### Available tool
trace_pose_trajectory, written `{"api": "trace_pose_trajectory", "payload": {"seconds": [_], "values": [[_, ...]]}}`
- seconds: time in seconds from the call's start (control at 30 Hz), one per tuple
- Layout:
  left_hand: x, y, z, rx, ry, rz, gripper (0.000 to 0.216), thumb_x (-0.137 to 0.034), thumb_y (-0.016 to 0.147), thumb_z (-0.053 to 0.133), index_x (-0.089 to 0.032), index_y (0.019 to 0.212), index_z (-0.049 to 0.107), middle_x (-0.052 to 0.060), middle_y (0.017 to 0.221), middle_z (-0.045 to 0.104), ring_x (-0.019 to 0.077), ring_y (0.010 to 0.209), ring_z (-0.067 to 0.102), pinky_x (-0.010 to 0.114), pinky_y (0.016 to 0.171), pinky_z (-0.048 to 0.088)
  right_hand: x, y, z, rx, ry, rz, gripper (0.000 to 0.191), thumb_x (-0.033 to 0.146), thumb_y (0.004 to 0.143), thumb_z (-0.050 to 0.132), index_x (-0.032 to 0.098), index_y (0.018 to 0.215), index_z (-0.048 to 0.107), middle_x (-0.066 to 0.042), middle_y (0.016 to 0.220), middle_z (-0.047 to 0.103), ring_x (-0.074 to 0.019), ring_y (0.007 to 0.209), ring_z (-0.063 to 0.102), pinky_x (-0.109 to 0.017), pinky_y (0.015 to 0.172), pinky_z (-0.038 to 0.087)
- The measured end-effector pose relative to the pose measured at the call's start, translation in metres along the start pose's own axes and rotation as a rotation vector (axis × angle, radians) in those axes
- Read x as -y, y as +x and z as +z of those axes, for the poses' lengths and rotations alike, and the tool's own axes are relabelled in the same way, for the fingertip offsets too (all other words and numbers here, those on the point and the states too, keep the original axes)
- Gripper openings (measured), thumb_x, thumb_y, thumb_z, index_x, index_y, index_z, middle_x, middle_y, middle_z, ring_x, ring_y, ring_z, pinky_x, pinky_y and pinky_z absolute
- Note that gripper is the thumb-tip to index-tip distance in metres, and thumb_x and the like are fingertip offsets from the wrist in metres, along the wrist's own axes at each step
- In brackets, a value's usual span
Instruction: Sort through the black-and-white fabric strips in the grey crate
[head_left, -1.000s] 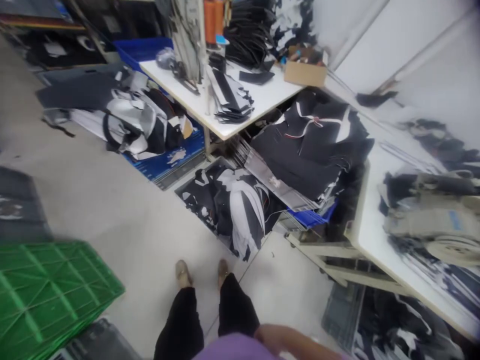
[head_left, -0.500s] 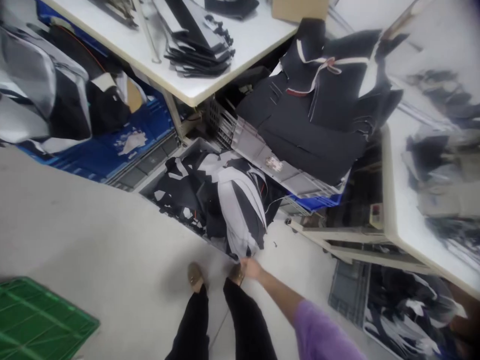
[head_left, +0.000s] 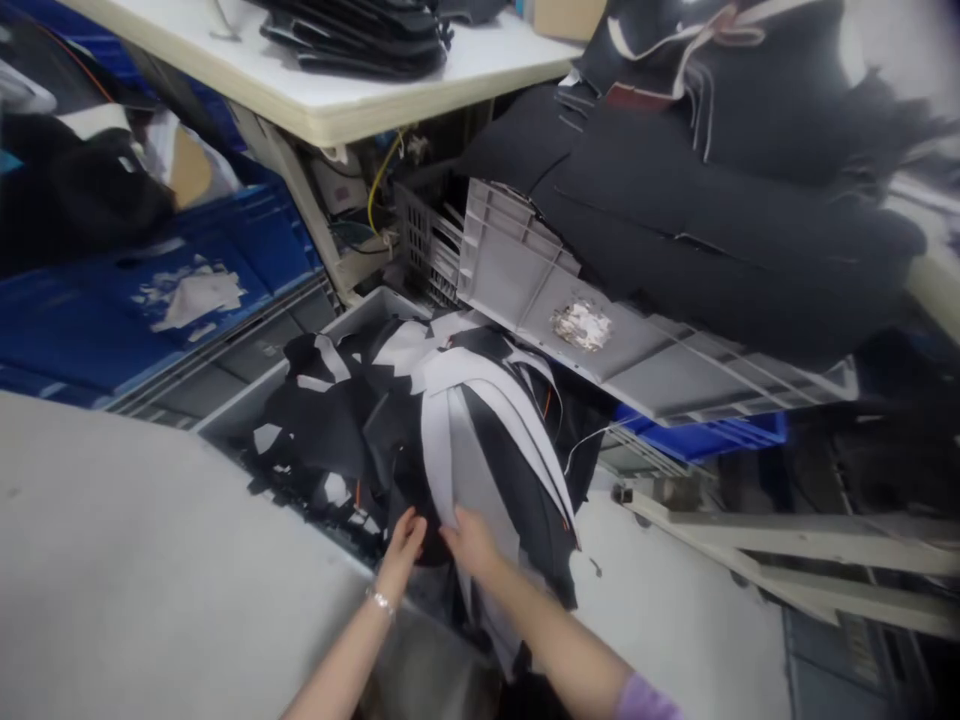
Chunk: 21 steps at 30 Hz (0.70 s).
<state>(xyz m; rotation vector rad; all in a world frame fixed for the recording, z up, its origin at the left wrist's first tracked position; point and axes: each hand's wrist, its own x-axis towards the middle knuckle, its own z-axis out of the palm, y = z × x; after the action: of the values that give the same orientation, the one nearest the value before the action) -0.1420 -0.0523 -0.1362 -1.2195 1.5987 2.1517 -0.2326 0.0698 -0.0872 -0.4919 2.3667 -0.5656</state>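
reaching into a floor-level grey bin (head_left: 247, 400), a person is working both hands into a heap of black-and-white cut fabric pieces (head_left: 450, 440) in the head view. the left hand (head_left: 403, 540), a thin bracelet (head_left: 380, 602) at its wrist, is pressing spread fingers against the dark cloth at the heap's near edge; whether it is pinching anything cannot be told. the right hand (head_left: 471, 540), just beside it, is lying on a pale grey strip (head_left: 439, 450) with fingers curled loosely, no firm hold showing. just beyond the hands, a tilted grey crate (head_left: 540, 300) is carrying a stack of dark fabric (head_left: 712, 230), with a white table (head_left: 337, 90) farther off and a blue crate (head_left: 150, 300) away to the left. judging by the contact, the gathering step is only beginning; closing on the bundle looks to call for fingers working under the loose layers.
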Motion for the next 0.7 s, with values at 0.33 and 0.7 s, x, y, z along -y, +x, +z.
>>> {"api": "trace_pose_trajectory", "payload": {"seconds": [0.33,0.7], "values": [[-0.009,0.091,0.022,0.015,-0.281,0.012,0.048,-0.018,0.067,0.078,-0.011,0.107,0.052,0.01,0.088,0.068,0.0177,0.075,0.065,0.026,0.071,0.052,-0.027,0.018,0.022,-0.274,0.017,-0.277,0.018,0.035,0.084,0.055,0.02,0.082,0.066,-0.005,0.102,0.065,-0.0194,0.101,0.057,-0.031,0.092,0.042],[-0.032,0.034,-0.094,0.065,-0.511,-0.246,0.036,-0.026,0.083,0.058,-0.005,0.113,0.056,0.012,0.069,0.069,0.0244,0.059,0.066,0.035,0.06,0.056,-0.035,0.025,0.007,-0.38,0.113,0.046,0.051,0.038,0.068,0.07,0.016,0.112,0.057,-0.01,0.105,0.063,-0.0243,0.1,0.058,-0.036,0.092,0.042]]}}
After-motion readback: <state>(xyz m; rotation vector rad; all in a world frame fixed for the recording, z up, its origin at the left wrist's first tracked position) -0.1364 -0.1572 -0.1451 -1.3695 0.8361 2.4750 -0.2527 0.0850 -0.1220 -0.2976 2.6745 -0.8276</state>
